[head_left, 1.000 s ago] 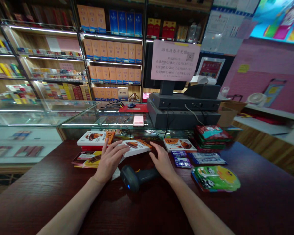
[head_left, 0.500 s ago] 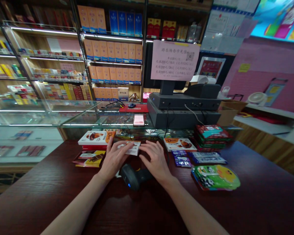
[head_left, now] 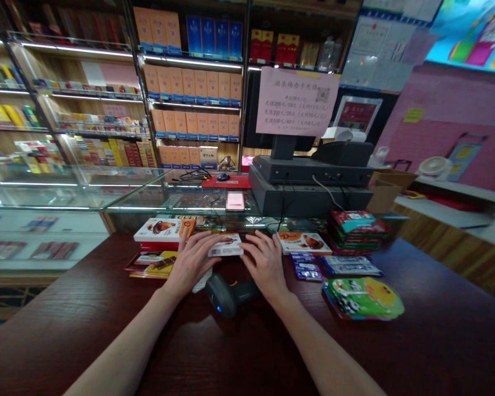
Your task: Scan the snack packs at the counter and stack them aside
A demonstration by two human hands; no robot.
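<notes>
Smooth cardboard box (head_left: 226, 248), glossy wood tabletop (head_left: 214, 357)

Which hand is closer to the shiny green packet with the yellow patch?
The right hand. It is left of the shiny green packet and apart from it; the left hand is farther left, across the flat white box between both hands.

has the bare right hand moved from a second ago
Yes: the bare right hand has shifted left in the view, judged against the boxy dark grey cash register.

A shop, shown by stocked shelves (head_left: 193, 103), a glass display counter (head_left: 124, 201) and a barcode scanner (head_left: 221, 296).
</notes>
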